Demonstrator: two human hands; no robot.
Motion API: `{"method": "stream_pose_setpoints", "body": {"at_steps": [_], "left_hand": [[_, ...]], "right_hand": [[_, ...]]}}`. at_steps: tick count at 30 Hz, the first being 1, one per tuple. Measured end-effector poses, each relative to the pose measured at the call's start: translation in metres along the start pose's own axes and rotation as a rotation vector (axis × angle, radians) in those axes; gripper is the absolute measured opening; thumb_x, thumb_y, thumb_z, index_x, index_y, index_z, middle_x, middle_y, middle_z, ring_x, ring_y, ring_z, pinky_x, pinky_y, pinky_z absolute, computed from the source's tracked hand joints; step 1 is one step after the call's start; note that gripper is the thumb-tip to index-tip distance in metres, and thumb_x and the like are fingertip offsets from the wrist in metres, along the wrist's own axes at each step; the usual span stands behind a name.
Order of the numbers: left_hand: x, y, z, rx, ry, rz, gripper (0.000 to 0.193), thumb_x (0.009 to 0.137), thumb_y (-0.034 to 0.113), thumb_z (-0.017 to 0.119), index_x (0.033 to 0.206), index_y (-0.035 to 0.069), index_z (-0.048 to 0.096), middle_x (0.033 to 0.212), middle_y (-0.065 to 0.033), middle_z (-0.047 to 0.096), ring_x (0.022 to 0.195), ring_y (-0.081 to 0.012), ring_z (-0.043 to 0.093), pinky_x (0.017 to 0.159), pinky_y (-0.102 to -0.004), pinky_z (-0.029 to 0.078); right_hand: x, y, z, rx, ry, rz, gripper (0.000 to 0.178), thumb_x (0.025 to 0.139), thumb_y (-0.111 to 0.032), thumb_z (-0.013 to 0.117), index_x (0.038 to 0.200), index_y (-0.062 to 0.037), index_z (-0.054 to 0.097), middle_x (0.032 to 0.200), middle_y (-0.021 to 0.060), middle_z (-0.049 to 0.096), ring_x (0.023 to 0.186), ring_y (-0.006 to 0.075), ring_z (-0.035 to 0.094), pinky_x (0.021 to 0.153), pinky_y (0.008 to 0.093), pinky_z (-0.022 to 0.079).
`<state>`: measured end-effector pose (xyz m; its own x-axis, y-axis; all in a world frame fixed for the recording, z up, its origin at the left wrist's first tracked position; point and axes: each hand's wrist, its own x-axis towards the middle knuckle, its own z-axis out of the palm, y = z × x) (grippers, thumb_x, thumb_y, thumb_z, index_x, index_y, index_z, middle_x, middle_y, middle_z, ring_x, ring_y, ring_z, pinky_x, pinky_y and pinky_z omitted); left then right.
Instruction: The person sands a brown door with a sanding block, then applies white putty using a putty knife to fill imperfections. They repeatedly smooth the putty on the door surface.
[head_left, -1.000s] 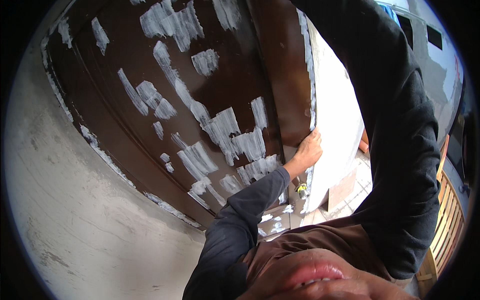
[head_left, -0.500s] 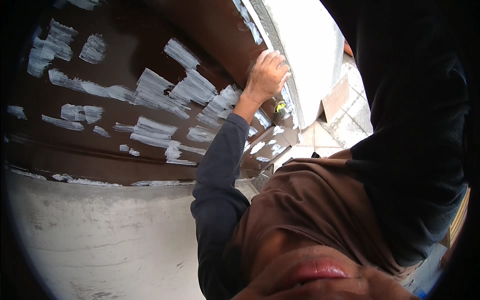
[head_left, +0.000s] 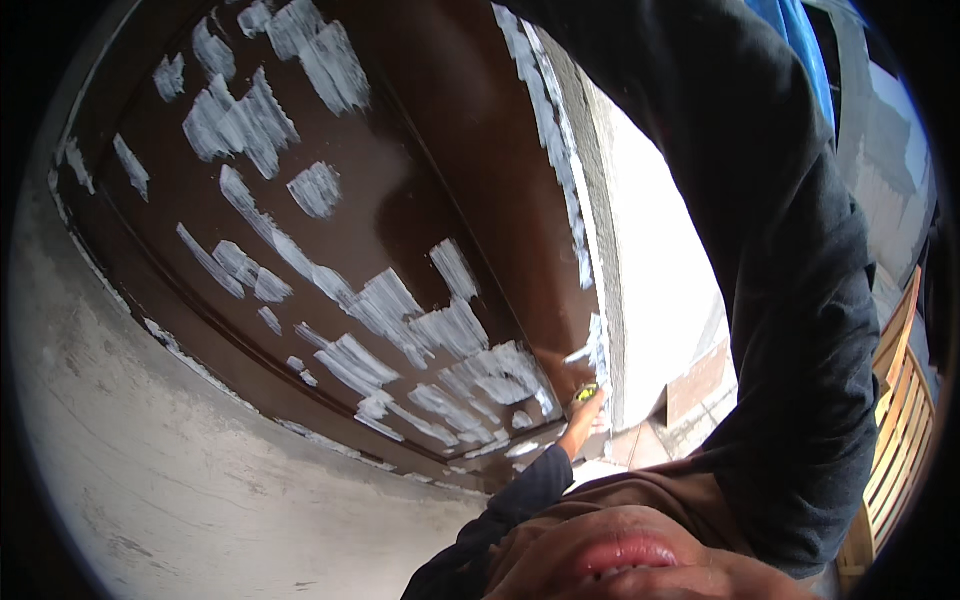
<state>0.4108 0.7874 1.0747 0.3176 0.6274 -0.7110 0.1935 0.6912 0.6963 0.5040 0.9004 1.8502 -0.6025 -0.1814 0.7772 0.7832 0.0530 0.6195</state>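
Observation:
My left hand (head_left: 584, 418) is low on the edge of a brown door (head_left: 420, 215), right at a small round fitting with a bright yellow-green face (head_left: 587, 393). The fitting looks like a knob or lock, and its kind is not clear. The fingers are small and partly hidden, so whether they grip it cannot be seen. Streaky patches of white filler or paint (head_left: 385, 310) cover much of the door panel, with more along its edge strip. My right arm (head_left: 790, 290), in a dark sleeve, is raised and bends out past the top edge; its hand is out of view.
A grey plastered wall (head_left: 180, 420) borders the door on the lower left. Beyond the door edge stand a rough grey jamb (head_left: 603, 180) and a brown board (head_left: 697, 382) over floor tiles. A slatted wooden piece (head_left: 900, 440) and a blue sheet (head_left: 800, 40) are at the right.
My left hand has moved down the door edge to the yellow-green fitting. The view has shifted and turned, showing more of the door. The raised right arm now bends over the top.

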Motion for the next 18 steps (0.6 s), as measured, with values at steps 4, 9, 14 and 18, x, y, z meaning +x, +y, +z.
{"method": "stream_pose_setpoints", "body": {"at_steps": [4, 9, 14, 18], "left_hand": [[-0.036, -0.045, -0.041, -0.079, 0.036, -0.034, 0.047, 0.08, 0.042, 0.082, 0.108, 0.011, 0.062, 0.084, -0.0081, 0.064, 0.066, -0.0261, 0.069, 0.061, -0.0403, 0.057], [-0.028, -0.07, -0.093, -0.117, -0.085, -0.022, 0.051, 0.079, 0.042, 0.082, 0.115, 0.011, 0.062, 0.098, -0.0132, 0.068, 0.078, -0.0296, 0.072, 0.067, -0.041, 0.057], [-0.043, -0.079, -0.148, -0.118, -0.175, -0.052, 0.061, 0.077, 0.05, 0.082, 0.12, 0.013, 0.061, 0.102, -0.0114, 0.066, 0.083, -0.0285, 0.071, 0.07, -0.0393, 0.056], [-0.045, -0.076, -0.196, -0.125, -0.301, -0.123, 0.085, 0.073, 0.064, 0.08, 0.134, 0.012, 0.053, 0.105, -0.0109, 0.065, 0.086, -0.0267, 0.069, 0.073, -0.038, 0.058]], "right_hand": [[0.064, -0.037, -0.031, -0.096, -0.077, -0.127, 0.056, 0.086, -0.012, 0.055, 0.139, 0.0049, 0.049, 0.145, 0.0175, 0.046, 0.136, 0.0358, 0.041, 0.102, 0.0576, 0.047], [0.112, -0.097, -0.032, -0.149, -0.184, -0.124, 0.062, 0.083, -0.011, 0.058, 0.143, 0.0027, 0.048, 0.149, 0.0159, 0.045, 0.139, 0.0363, 0.039, 0.108, 0.0531, 0.042], [0.157, -0.166, 0.001, -0.302, -0.303, 0.084, 0.064, 0.087, -0.015, 0.057, 0.149, -0.0026, 0.042, 0.157, 0.0166, 0.035, 0.142, 0.0405, 0.034, 0.102, 0.0654, 0.042], [0.192, -0.206, 0.015, -0.281, -0.261, 0.082, 0.065, 0.09, -0.017, 0.054, 0.151, -0.002, 0.038, 0.158, 0.0188, 0.032, 0.143, 0.0422, 0.033, 0.103, 0.0641, 0.042]]}}
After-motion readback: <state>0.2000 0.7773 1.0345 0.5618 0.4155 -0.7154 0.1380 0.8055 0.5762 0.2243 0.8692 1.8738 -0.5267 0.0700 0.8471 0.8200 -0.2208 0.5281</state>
